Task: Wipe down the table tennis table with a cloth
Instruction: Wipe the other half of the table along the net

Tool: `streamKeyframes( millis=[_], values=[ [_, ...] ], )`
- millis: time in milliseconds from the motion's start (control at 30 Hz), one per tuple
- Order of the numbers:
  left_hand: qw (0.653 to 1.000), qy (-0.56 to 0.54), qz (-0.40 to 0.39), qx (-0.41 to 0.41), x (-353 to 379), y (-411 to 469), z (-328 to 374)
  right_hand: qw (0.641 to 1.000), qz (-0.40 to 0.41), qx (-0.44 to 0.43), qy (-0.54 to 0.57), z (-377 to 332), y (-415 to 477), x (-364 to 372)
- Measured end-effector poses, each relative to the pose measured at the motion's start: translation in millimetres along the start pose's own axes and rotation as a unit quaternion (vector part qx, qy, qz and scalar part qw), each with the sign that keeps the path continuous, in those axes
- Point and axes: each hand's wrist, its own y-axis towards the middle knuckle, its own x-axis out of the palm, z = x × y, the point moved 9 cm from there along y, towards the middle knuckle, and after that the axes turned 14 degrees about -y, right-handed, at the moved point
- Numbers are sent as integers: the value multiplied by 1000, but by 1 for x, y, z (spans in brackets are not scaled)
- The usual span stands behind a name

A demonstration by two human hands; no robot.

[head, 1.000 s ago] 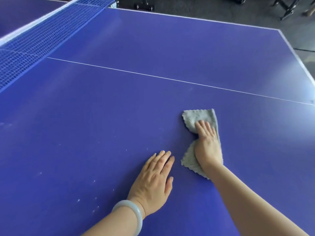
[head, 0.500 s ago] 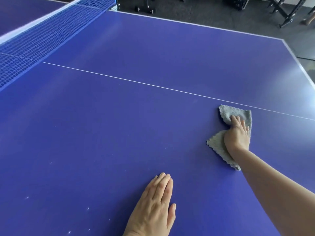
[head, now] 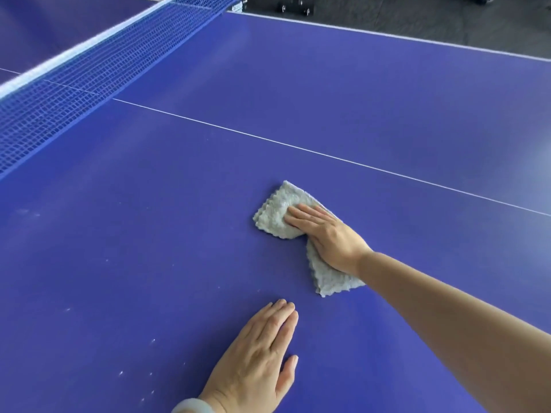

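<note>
A blue net [head: 89,73] with a white top band runs far off to the upper left of the right hand [head: 328,234]. Well beyond the hand lies dark floor [head: 417,19] — on it stands a black wheeled frame [head: 295,7]. Near the bottom edge, below and left of the hand, a pale bracelet [head: 192,406] circles a wrist.

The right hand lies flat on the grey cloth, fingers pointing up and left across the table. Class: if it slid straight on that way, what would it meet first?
Bare blue tabletop first, then probably the net; the right hand has nothing nearer ahead.
</note>
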Motion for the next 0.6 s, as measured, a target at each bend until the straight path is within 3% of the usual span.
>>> streamKeyframes(
  millis=[33, 100, 167, 233, 333, 400, 500, 567, 600],
  values=[
    [1000, 3, 1, 5, 0, 0, 0, 1000, 5, 14, 3, 14, -19, -5],
    [1000, 9, 2, 9, 0, 0, 1, 987, 41, 155, 16, 76, -52, -25],
    [1000, 3, 4, 7, -1, 0, 1, 939, 56, 338, -18, 141, -79, -40],
    [1000, -3, -1, 0, 0, -1, -1, 914, 66, 397, -53, 148, -71, -41],
    [1000, -8, -3, -7, -1, -2, -2, 951, 62, 301, -24, 76, -20, -24],
    [1000, -5, 2, -4, -2, -2, 0, 986, 52, 160, 6, 3, 0, -6],
    [999, -14, 28, -19, -5, -5, -2, 999, -10, 23, -39, -53, -32, 8],
    [998, -9, 44, -51, -7, -6, -9, 999, -10, 20, -40, -32, -76, 2],
    [997, 0, 46, -68, -8, -7, -11, 997, -1, 67, -43, -9, -98, -7]
  ],
)
